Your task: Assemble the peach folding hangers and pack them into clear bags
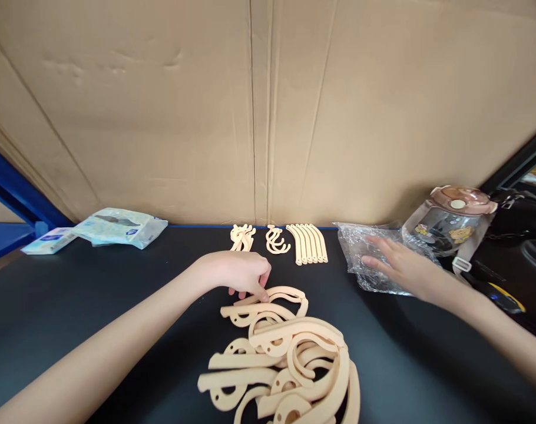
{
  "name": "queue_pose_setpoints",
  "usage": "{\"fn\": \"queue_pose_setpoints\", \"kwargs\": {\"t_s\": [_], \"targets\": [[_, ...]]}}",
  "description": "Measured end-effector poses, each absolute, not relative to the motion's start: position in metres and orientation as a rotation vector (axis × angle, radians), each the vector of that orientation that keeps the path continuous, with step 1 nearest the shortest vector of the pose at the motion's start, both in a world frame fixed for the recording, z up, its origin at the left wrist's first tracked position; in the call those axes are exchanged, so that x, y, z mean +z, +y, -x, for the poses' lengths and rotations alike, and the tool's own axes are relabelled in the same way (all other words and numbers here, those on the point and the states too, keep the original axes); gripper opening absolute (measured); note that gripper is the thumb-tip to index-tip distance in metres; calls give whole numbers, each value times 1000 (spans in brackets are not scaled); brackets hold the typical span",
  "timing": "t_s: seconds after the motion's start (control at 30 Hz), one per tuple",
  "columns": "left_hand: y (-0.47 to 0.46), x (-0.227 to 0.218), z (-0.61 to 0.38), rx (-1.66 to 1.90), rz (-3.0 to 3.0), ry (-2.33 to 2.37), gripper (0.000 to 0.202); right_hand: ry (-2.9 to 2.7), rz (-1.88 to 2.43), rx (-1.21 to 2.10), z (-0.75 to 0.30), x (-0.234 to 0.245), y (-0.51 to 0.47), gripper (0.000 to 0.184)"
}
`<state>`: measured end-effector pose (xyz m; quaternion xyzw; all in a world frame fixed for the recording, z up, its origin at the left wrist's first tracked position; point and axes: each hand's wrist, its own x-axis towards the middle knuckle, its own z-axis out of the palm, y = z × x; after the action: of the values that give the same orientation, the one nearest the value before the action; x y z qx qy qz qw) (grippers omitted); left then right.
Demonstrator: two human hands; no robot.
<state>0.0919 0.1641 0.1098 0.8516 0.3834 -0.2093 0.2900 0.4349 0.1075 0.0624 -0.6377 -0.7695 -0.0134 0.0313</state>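
A loose pile of cream curved plastic pieces (290, 359) lies on the black table (95, 306) in front of me. My left hand (239, 272) rests at the pile's far edge, its fingers curled down and pinching the topmost piece (279, 294). My right hand (398, 263) lies flat with fingers spread on a crinkled clear plastic bag (365, 250) to the right. Along the table's back edge sit sorted sets: a small bundle of hooks (242, 237), a few curled hooks (277, 240), and a row of straight cream bars (308, 242).
A cardboard wall (250, 106) stands behind the table. Tissue packs (118, 227) lie at the back left by a blue frame (12, 188). A brown-lidded bottle with a bear print (453, 221) and a black bag (510, 247) sit at the right.
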Motion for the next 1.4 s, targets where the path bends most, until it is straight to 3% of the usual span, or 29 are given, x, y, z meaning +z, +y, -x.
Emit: {"fn": "queue_pose_setpoints", "kwargs": {"t_s": [0.13, 0.3, 0.53, 0.67, 0.8, 1.03, 1.1, 1.27, 1.4], "targets": [[163, 108, -94, -549, -2338, 993, 33, -2356, 2004, -12, -440, 24, 109, 54], [162, 106, -93, -530, -2369, 1013, 25, -2276, 2051, 23, -437, 14, 136, 71], [161, 109, -92, -534, -2380, 1007, 14, -2329, 2030, -41, -443, 2, 142, 69], [161, 110, -90, -506, -2346, 1009, 11, -2316, 1975, -254, -443, 22, 146, 74], [163, 113, -86, -419, -2248, 1003, 8, -2324, 1648, -463, -408, 59, 141, 49], [170, 117, -87, 21, -2035, 973, 11, -2285, 1228, 572, -304, 73, 130, 30], [175, 118, -86, 225, -1990, 1031, 16, -2228, 1218, 672, -295, 75, 138, 28], [184, 132, -77, 737, -1803, 1082, 22, -2055, 1249, 571, -308, 101, 160, 33], [181, 140, -77, 921, -1667, 1000, 25, -2068, 1304, 63, -309, 121, 164, 29]]}}
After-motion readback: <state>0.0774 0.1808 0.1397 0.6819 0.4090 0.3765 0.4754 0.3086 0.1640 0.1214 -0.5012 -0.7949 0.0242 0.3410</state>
